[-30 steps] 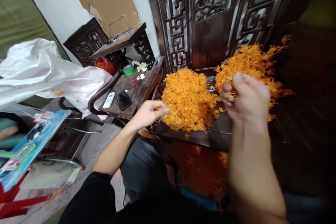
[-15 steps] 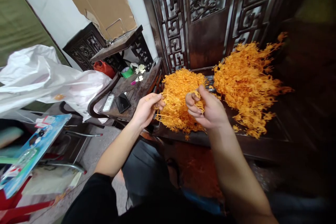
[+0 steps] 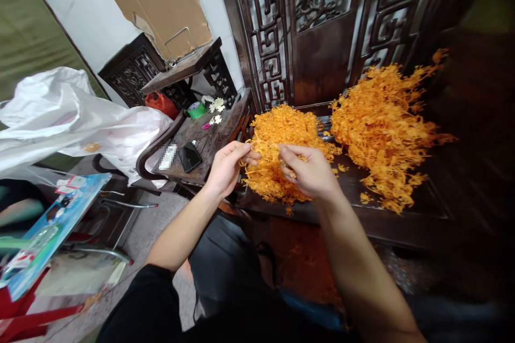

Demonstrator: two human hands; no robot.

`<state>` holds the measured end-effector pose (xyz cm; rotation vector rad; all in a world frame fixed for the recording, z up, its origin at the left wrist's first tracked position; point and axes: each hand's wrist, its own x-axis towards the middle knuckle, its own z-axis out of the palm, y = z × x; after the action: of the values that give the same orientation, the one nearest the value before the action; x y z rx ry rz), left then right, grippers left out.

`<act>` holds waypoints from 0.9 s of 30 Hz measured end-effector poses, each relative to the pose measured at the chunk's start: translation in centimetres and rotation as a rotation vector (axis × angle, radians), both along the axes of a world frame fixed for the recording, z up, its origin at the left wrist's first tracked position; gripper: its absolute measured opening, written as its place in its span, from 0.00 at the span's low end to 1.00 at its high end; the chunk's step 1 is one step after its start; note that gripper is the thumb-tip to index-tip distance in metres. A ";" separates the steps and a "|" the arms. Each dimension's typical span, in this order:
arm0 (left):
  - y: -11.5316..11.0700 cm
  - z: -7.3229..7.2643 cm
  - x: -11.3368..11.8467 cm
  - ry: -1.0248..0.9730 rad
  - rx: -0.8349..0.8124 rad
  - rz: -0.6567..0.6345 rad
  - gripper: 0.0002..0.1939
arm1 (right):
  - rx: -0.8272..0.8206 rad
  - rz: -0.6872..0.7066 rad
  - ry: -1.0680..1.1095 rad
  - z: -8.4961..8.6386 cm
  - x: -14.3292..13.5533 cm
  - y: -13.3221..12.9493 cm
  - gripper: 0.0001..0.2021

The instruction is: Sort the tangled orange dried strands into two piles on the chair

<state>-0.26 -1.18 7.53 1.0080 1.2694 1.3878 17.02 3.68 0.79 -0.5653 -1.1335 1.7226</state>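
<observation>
Over a large heap of thin orange strands with small flower-like tips (image 3: 277, 182), both my hands are raised. My left hand (image 3: 229, 166) is closed in a pinch at the heap's left side, with orange strands at its fingertips. Across from it, my right hand (image 3: 308, 169) also pinches, thumb against fingers, with bits of the same orange strands showing between the fingers. The two hands face each other a short distance apart. To the right lies a second heap of orange strands (image 3: 386, 134) on the dark wooden bench (image 3: 418, 198).
Carved wooden panels (image 3: 322, 59) rise behind the bench. On a wooden side table (image 3: 181, 144) lie a phone (image 3: 189, 157), a green tape roll (image 3: 196, 110) and small white flower pieces (image 3: 217, 105). White plastic bags (image 3: 80, 118) and a blue tabletop (image 3: 56, 230) are at left.
My right hand has turned palm-down and moved left, nearer my left hand. The left hand stays nearly in place. The whole view has shifted slightly.
</observation>
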 end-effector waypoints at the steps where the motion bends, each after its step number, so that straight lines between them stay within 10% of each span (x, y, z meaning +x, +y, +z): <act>1: -0.1 -0.1 0.1 -0.003 0.002 -0.007 0.12 | 0.073 -0.035 -0.067 0.0 -0.1 -0.2 0.20; 10: -0.5 -0.3 -0.3 0.138 -0.036 -0.092 0.14 | 0.184 -0.126 -0.239 0.7 0.1 -0.8 0.21; 17: -1.0 -0.3 0.0 0.386 -0.122 -0.204 0.24 | 0.224 0.100 -0.348 1.3 0.6 -1.0 0.20; 24: 0.3 1.2 -2.5 0.226 0.163 0.318 0.20 | 0.083 -0.132 -0.294 -0.4 2.2 0.7 0.22; 27: 1.0 0.8 -3.6 0.096 0.055 0.218 0.20 | 0.036 -0.286 -0.176 -0.7 3.0 1.6 0.22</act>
<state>-3.82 -0.17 8.35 1.0077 1.4532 1.5627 20.00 5.24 0.10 -0.8276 -1.1420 1.4255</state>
